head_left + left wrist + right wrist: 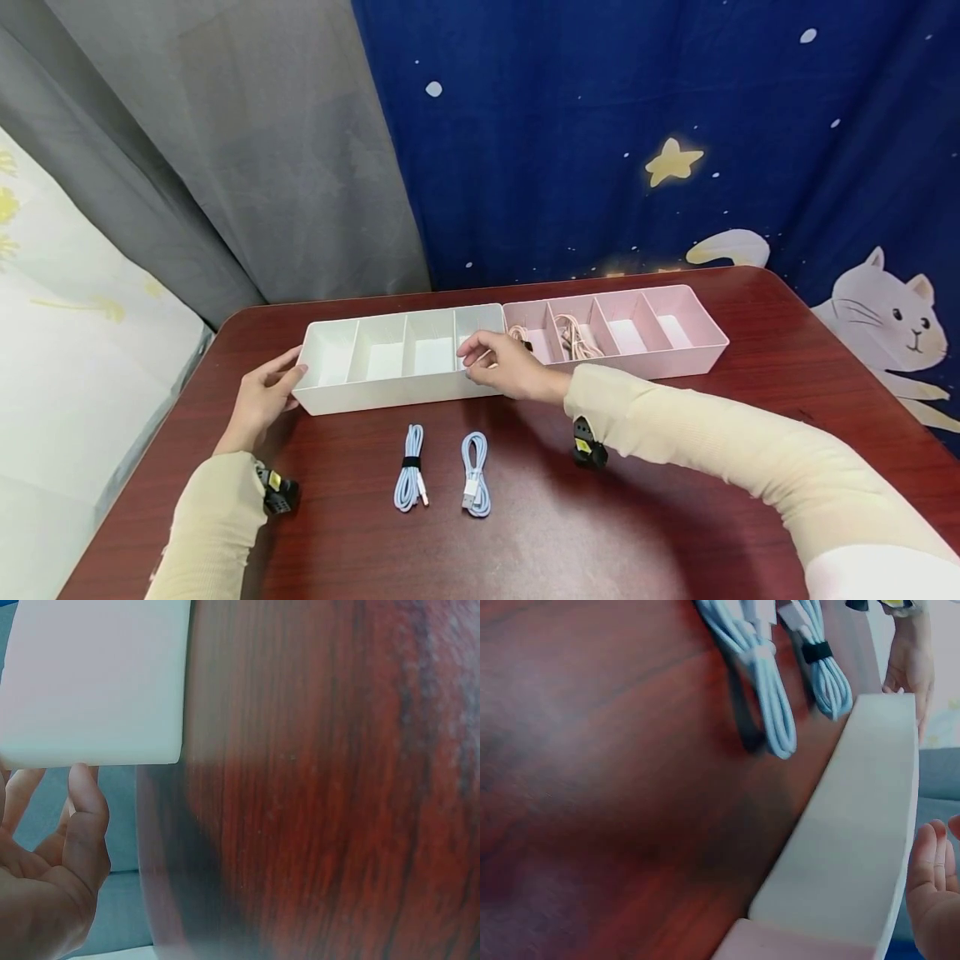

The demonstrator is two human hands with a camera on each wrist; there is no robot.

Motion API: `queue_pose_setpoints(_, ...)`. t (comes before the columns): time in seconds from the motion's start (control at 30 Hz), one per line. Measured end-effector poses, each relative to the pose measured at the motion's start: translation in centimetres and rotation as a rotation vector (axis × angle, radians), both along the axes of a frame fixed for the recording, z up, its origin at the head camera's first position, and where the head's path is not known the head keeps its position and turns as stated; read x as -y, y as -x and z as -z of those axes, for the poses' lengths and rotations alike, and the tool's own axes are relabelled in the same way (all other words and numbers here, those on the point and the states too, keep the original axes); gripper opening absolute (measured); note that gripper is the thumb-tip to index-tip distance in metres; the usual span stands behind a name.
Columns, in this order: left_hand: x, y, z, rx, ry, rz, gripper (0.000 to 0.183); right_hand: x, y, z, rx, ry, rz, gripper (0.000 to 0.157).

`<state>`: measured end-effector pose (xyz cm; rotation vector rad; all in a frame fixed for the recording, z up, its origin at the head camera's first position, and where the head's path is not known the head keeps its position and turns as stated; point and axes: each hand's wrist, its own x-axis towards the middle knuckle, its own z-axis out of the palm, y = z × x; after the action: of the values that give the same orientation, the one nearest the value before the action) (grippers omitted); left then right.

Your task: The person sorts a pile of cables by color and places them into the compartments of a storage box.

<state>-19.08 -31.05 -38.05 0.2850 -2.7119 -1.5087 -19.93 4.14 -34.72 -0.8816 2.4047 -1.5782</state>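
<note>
A white divided organizer box (397, 392) stands on the table, end to end with a pink divided organizer box (675, 363). My left hand (262, 394) is at the white box's left end, its fingertips against the end wall in the left wrist view. Over the white box's rightmost compartment is my right hand (510, 364), fingers loosely bent and nothing visible between them. It hides part of that compartment. In front lie two light blue coiled cables: one cable (408, 487) with a black strap, the other cable (475, 458) to its right.
Pale pink coiled cables (573, 337) lie in the pink box's two left compartments. The dark red wooden table (360, 550) has its back edge close behind the boxes. A grey curtain (300, 167) and a blue curtain (562, 167) hang behind it.
</note>
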Motion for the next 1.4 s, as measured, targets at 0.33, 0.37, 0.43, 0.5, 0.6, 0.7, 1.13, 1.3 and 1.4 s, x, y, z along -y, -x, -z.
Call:
queue_pose_setpoints(0.33,0.1,0.0,0.2,-0.010,0.011,0.003,0.055,-0.8,-0.6,1.2,-0.043,0.030,-0.037,0.021)
queue_pose_setpoints(0.37,0.1,0.1,0.2,-0.011,0.012,0.004,0.055,-0.9,-0.6,1.3,-0.042,0.034,-0.039,0.021)
queue_pose_setpoints(0.43,0.2,0.1,0.3,-0.012,0.014,0.006,0.055,-1.0,-0.6,1.5,-0.039,0.040,-0.045,0.021)
queue_pose_setpoints(0.5,0.2,0.1,0.3,-0.010,0.014,0.006,0.055,-1.2,-0.7,1.8,-0.030,0.043,-0.055,0.022)
queue_pose_setpoints(0.6,0.2,0.1,0.3,-0.007,0.013,0.005,0.056,-1.4,-0.9,2.0,-0.005,0.035,-0.071,0.023)
queue_pose_setpoints(0.7,0.2,0.1,0.3,-0.007,0.017,0.006,0.056,-1.6,-1.1,2.3,0.018,0.029,-0.080,0.023)
queue_pose_setpoints(1.13,0.1,0.1,0.2,-0.007,0.028,0.002,0.055,-2.0,-2.4,4.0,0.082,0.020,-0.152,0.027)
queue_pose_setpoints(1.3,0.1,0.1,0.3,-0.006,0.027,-0.006,0.056,-2.2,-3.1,4.3,0.108,-0.021,-0.157,0.027)
queue_pose_setpoints(1.4,0.1,0.1,0.2,-0.005,0.024,-0.009,0.055,-2.3,-3.4,4.5,0.115,-0.048,-0.153,0.027)
